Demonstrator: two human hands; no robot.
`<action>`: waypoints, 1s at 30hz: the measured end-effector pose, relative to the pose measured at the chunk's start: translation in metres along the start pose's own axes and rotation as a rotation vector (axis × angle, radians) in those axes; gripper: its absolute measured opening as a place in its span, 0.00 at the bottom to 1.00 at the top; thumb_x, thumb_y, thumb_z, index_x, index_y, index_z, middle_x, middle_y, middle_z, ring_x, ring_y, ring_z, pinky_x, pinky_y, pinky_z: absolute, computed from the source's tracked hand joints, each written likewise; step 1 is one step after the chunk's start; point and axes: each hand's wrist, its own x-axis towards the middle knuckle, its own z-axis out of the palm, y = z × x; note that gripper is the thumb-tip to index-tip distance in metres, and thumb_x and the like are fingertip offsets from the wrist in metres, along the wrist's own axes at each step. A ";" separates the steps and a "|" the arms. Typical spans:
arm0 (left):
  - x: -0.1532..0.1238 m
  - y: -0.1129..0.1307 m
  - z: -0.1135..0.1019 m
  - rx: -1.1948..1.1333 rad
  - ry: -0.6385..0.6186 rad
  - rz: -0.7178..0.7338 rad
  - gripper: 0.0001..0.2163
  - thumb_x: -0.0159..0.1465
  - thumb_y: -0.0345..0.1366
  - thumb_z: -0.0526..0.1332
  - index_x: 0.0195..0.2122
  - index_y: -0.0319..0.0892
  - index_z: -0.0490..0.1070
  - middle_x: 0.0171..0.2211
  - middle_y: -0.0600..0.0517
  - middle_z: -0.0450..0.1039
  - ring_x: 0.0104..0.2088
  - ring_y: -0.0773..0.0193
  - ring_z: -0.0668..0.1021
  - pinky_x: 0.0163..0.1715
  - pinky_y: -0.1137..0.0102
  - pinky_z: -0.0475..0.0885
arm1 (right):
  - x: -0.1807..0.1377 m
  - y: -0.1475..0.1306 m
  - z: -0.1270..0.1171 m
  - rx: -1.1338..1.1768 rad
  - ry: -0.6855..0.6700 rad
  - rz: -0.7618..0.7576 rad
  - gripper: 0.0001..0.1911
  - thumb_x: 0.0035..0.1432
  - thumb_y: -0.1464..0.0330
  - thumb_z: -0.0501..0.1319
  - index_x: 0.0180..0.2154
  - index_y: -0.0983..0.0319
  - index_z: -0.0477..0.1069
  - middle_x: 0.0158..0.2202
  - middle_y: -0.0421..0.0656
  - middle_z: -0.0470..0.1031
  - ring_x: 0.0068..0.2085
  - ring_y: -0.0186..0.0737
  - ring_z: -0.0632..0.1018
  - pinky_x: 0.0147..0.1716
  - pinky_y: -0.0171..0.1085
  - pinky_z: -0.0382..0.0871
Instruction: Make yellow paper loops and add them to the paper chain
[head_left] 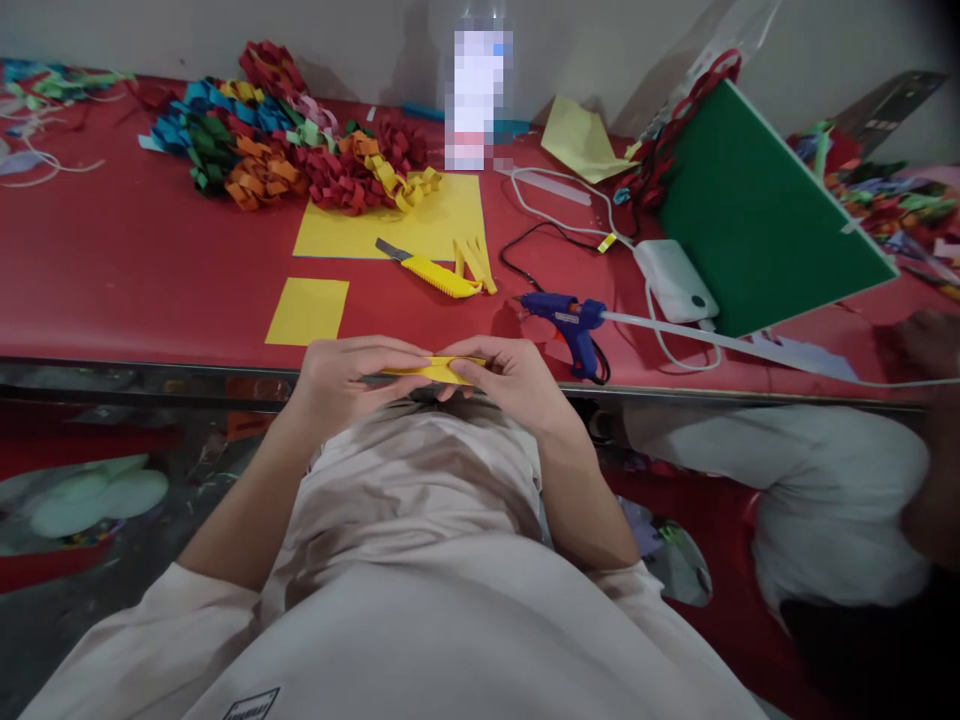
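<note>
Between both hands, at the table's front edge, is a folded yellow piece of paper (442, 372). My left hand (349, 372) is closed on its left end, and my right hand (510, 375) pinches its right end with the thumb on top. Just beyond my hands lies a yellow utility knife (439, 275) with its blade out, touching or close to several narrow yellow paper strips (474, 264). To the left sits a small yellow paper rectangle (307, 311). A larger yellow sheet (330, 235) lies behind, partly under paper chains (337, 170).
A blue glue gun (566, 320) with a long glue stick lies right of my hands. Beside it are a white power adapter (675, 280) with cables and a leaning green board (757, 210). A phone (478, 100) stands against the wall. Another person's leg (832, 490) is at the right.
</note>
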 end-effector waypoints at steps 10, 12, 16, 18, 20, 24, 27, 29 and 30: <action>-0.001 0.002 0.009 -0.084 0.059 -0.175 0.08 0.61 0.44 0.71 0.40 0.50 0.83 0.41 0.51 0.84 0.40 0.58 0.85 0.40 0.67 0.82 | -0.001 0.004 0.001 -0.146 0.093 -0.126 0.11 0.63 0.63 0.66 0.45 0.61 0.78 0.37 0.41 0.82 0.33 0.36 0.82 0.38 0.35 0.76; -0.002 0.003 0.010 -0.091 0.085 -0.206 0.08 0.62 0.44 0.70 0.39 0.49 0.83 0.40 0.51 0.84 0.39 0.58 0.85 0.40 0.67 0.82 | -0.002 0.002 0.000 -0.219 0.092 -0.154 0.13 0.62 0.61 0.67 0.46 0.60 0.78 0.40 0.43 0.83 0.36 0.39 0.83 0.41 0.36 0.76; -0.002 0.003 0.014 -0.094 0.161 -0.265 0.08 0.62 0.44 0.70 0.37 0.48 0.84 0.37 0.52 0.85 0.35 0.61 0.84 0.36 0.69 0.81 | -0.003 0.001 0.001 -0.282 0.140 -0.190 0.19 0.55 0.58 0.73 0.45 0.60 0.80 0.43 0.44 0.84 0.43 0.44 0.83 0.46 0.38 0.76; -0.002 0.002 0.017 -0.121 0.180 -0.302 0.08 0.61 0.44 0.71 0.37 0.46 0.84 0.34 0.52 0.84 0.31 0.62 0.83 0.32 0.72 0.80 | -0.002 0.003 0.002 -0.257 0.159 -0.172 0.17 0.57 0.57 0.72 0.45 0.59 0.81 0.41 0.43 0.84 0.39 0.42 0.83 0.42 0.38 0.77; -0.002 0.002 0.020 -0.154 0.190 -0.345 0.10 0.60 0.44 0.72 0.37 0.45 0.84 0.31 0.52 0.84 0.29 0.64 0.82 0.29 0.73 0.78 | -0.002 0.005 0.003 -0.240 0.168 -0.172 0.16 0.59 0.58 0.70 0.45 0.60 0.81 0.38 0.42 0.84 0.34 0.39 0.83 0.38 0.37 0.77; -0.002 0.001 0.024 -0.233 0.222 -0.399 0.12 0.60 0.45 0.72 0.39 0.43 0.83 0.32 0.51 0.84 0.28 0.65 0.82 0.30 0.74 0.79 | -0.001 0.005 0.004 -0.250 0.180 -0.197 0.13 0.63 0.59 0.67 0.44 0.60 0.82 0.33 0.42 0.84 0.30 0.38 0.82 0.35 0.35 0.75; -0.002 0.001 0.025 -0.240 0.222 -0.393 0.12 0.62 0.45 0.71 0.40 0.43 0.83 0.33 0.51 0.84 0.30 0.65 0.83 0.32 0.73 0.79 | -0.001 0.004 0.004 -0.254 0.173 -0.187 0.13 0.65 0.58 0.65 0.44 0.59 0.83 0.31 0.41 0.84 0.30 0.38 0.82 0.34 0.35 0.74; -0.001 0.002 0.025 -0.204 0.211 -0.376 0.12 0.62 0.45 0.71 0.40 0.43 0.83 0.34 0.50 0.84 0.31 0.65 0.83 0.31 0.74 0.78 | -0.001 0.004 0.004 -0.237 0.181 -0.178 0.13 0.65 0.58 0.65 0.44 0.59 0.83 0.31 0.41 0.84 0.29 0.37 0.82 0.32 0.34 0.74; -0.001 0.002 0.024 -0.188 0.207 -0.370 0.11 0.62 0.44 0.71 0.40 0.43 0.83 0.34 0.50 0.84 0.31 0.65 0.83 0.31 0.74 0.78 | -0.001 0.005 0.004 -0.221 0.191 -0.177 0.13 0.64 0.58 0.66 0.43 0.59 0.83 0.31 0.41 0.84 0.29 0.37 0.82 0.31 0.34 0.73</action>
